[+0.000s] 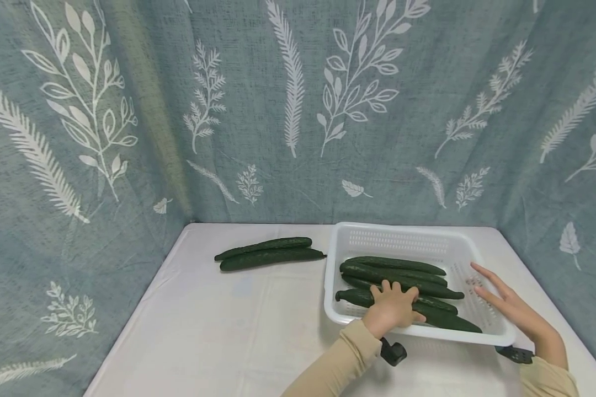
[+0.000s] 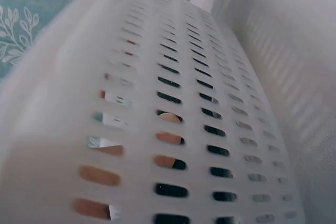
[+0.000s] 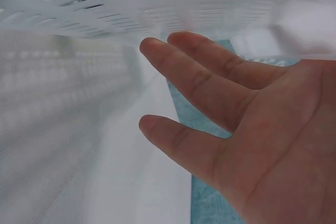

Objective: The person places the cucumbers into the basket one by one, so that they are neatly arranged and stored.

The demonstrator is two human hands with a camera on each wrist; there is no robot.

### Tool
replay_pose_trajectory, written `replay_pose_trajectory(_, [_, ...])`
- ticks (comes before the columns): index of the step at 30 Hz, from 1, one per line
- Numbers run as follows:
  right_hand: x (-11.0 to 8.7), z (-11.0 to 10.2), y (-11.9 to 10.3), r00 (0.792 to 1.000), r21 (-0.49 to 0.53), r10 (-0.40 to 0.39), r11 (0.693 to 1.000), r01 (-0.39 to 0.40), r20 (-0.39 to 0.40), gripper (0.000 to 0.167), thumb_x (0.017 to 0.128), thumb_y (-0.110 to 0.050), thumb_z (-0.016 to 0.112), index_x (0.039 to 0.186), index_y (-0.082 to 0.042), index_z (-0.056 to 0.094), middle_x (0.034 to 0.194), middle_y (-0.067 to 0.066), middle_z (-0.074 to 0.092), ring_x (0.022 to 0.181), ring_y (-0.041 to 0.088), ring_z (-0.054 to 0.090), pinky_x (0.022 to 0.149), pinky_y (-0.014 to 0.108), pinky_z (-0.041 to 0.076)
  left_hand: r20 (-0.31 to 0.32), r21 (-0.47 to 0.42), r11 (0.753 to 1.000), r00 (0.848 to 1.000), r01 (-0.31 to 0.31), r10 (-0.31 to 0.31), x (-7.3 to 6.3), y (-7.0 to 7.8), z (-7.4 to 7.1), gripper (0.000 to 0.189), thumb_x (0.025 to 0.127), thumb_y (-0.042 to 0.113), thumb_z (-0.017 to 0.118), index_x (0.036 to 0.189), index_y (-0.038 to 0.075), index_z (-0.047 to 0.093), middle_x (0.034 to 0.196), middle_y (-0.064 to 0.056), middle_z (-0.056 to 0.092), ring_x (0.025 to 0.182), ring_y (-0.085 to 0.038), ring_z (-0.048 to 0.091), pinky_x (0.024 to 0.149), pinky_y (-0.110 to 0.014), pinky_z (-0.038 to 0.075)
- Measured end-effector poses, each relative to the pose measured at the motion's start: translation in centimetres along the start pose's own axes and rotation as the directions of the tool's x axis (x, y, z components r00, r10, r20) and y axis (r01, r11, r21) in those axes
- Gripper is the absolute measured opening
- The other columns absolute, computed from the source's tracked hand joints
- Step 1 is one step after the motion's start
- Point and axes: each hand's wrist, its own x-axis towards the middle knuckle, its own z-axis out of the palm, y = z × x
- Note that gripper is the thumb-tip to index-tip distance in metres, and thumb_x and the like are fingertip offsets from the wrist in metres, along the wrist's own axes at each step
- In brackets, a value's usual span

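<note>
A white perforated plastic basket on the table holds several dark green cucumbers. My left hand reaches over its front rim, fingers bent over a cucumber near the front and gripping it. At the basket's right end is my right hand, its fingers extended and spread. In the right wrist view these straight fingers lie close to the slotted wall, holding nothing. Slots of the basket wall fill the left wrist view, with bits of skin and dark green showing through.
Two more cucumbers lie side by side on the white-covered table, left of the basket. A blue-green curtain with white leaf patterns closes off the back and both sides.
</note>
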Motion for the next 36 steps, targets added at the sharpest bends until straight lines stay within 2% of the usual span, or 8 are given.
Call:
replay_pose_trajectory(10, [-0.02,0.2,0.0,1.0,0.001,0.013,1.0,-0.013,0.001,0.06,0.101,-0.029,0.037,0.15,-0.022,0.004,0.143,0.037,0.018,0.118,0.059,0.035,0.077,0.055,0.049,0.003,0.0,0.999,0.999,0.033,-0.033,0.6,-0.09,0.58,0.037,0.078,0.061,0.059,0.109,0.041,0.052,0.119,0.006,0.048,0.121,-0.021,0.036,0.102,-0.043,0.027])
replay_pose_trajectory(17, [-0.09,0.32,-0.12,1.0,0.014,0.007,1.0,-0.007,0.004,0.061,0.101,-0.028,0.037,0.15,-0.022,0.002,0.143,0.037,0.016,0.117,0.061,0.035,0.073,0.054,0.05,0.012,0.014,0.999,0.999,0.046,-0.046,0.76,-0.11,0.69,0.038,0.076,0.062,0.061,0.107,0.041,0.054,0.118,0.007,0.05,0.12,-0.02,0.038,0.101,-0.043,0.027])
replay_pose_trajectory(23, [-0.08,0.09,-0.39,0.999,-0.003,0.041,0.999,-0.041,0.024,0.06,0.101,-0.033,0.036,0.15,-0.022,0.002,0.148,0.033,0.007,0.124,0.06,0.022,0.085,0.069,0.034,0.012,0.01,0.999,0.999,0.044,-0.044,0.48,-0.22,0.77,0.036,0.076,0.06,0.064,0.104,0.039,0.056,0.112,0.007,0.052,0.114,-0.019,0.039,0.099,-0.042,0.028])
replay_pose_trajectory(24, [-0.07,0.03,-0.41,0.999,-0.005,0.042,0.999,-0.042,0.028,0.061,0.101,-0.033,0.036,0.15,-0.022,0.002,0.149,0.032,0.004,0.125,0.06,0.019,0.086,0.072,0.029,0.01,0.01,0.999,0.999,0.043,-0.043,0.42,-0.24,0.76,0.036,0.076,0.059,0.064,0.104,0.039,0.056,0.111,0.008,0.052,0.113,-0.019,0.039,0.099,-0.042,0.028])
replay_pose_trajectory(27, [-0.05,0.02,-0.41,0.999,0.0,0.038,0.999,-0.038,0.032,0.061,0.101,-0.032,0.036,0.15,-0.022,0.002,0.149,0.031,0.002,0.126,0.06,0.015,0.086,0.074,0.025,0.002,0.016,0.999,0.999,0.044,-0.045,0.32,-0.3,0.73,0.035,0.076,0.06,0.064,0.102,0.038,0.057,0.109,0.008,0.053,0.111,-0.018,0.04,0.098,-0.041,0.028])
replay_pose_trajectory(34, [-0.04,0.1,-0.42,0.999,0.007,0.043,0.999,-0.043,0.031,0.061,0.101,-0.032,0.036,0.15,-0.023,0.001,0.148,0.034,0.005,0.124,0.061,0.021,0.085,0.07,0.033,-0.026,0.023,0.998,0.998,0.055,-0.054,0.3,-0.38,0.71,0.038,0.077,0.064,0.058,0.107,0.039,0.056,0.118,0.008,0.051,0.119,-0.02,0.039,0.101,-0.043,0.029])
replay_pose_trajectory(36, [-0.04,0.04,-0.36,0.999,0.003,0.041,0.999,-0.041,0.031,0.061,0.101,-0.032,0.035,0.15,-0.022,0.001,0.148,0.033,0.004,0.124,0.061,0.02,0.085,0.071,0.032,-0.042,0.03,0.998,0.998,0.052,-0.051,0.29,-0.35,0.71,0.038,0.078,0.065,0.056,0.106,0.039,0.056,0.119,0.007,0.05,0.119,-0.021,0.04,0.101,-0.043,0.029])
